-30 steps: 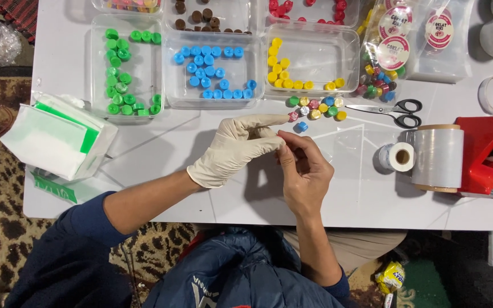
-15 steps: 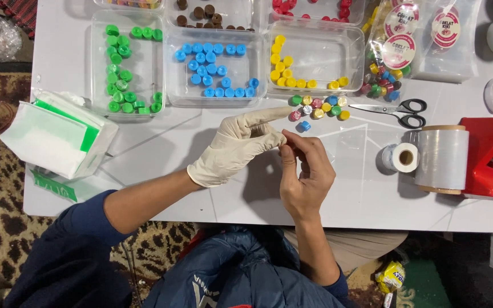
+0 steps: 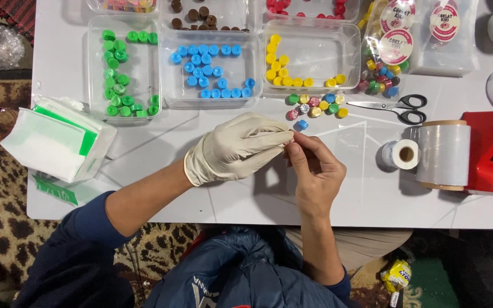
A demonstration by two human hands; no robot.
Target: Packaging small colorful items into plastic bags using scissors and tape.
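Observation:
My left hand [image 3: 235, 148] wears a cream rubber glove and lies over the white table [image 3: 161, 142], fingers drawn together and pointing right. My bare right hand [image 3: 315, 171] meets it and pinches the glove's fingertips at about the middle of the table. Whether anything small sits between the fingers cannot be told. Just beyond the hands lies a single blue cap [image 3: 302, 124], and past it a small cluster of mixed-colour caps [image 3: 315, 105].
Clear trays at the back hold green caps [image 3: 118, 74], blue caps [image 3: 206, 71] and yellow caps [image 3: 283, 71]. Scissors [image 3: 397, 108], a bag of mixed caps [image 3: 383, 63], a film roll [image 3: 443, 155], a small roll [image 3: 401, 154] and a red dispenser [image 3: 489, 154] stand right. A glove box [image 3: 58, 140] lies left.
The left index finger, stretched out toward the caps before, has folded in with the other fingers. My right hand has shifted slightly right and still pinches at the glove's fingertips.

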